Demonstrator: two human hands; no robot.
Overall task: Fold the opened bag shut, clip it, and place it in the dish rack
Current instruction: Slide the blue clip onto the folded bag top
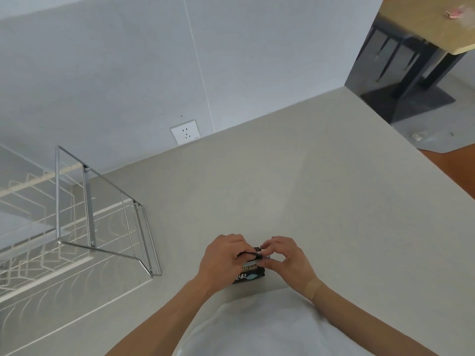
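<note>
Head view: I look down on a pale grey counter (295, 181), with both bare hands meeting near the bottom centre.
Bag: I see a small dark bag (248, 276) with pale print, standing on the counter just in front of my white shirt (257, 327); only its lower front shows below my hands.
Clip: a black clip (253, 255) sits at the top edge of the bag, between my two hands.
Left hand: my left hand (223, 255) is curled closed over the left end of the clip and the bag's top, thumb and fingers pinching it.
Right hand: my right hand (288, 258) is partly closed, fingertips pressed on the right end of the bag's top by the clip; I cannot tell whether it grips the clip or the bag alone.
Dish rack: the wire dish rack (102, 214) stands on the counter to the left, well apart from the bag.
Wall: a white socket (185, 131) is set low in the grey wall (102, 73) behind the counter.
Beyond: a wooden table (424, 21) with dark legs shows at the top right.
</note>
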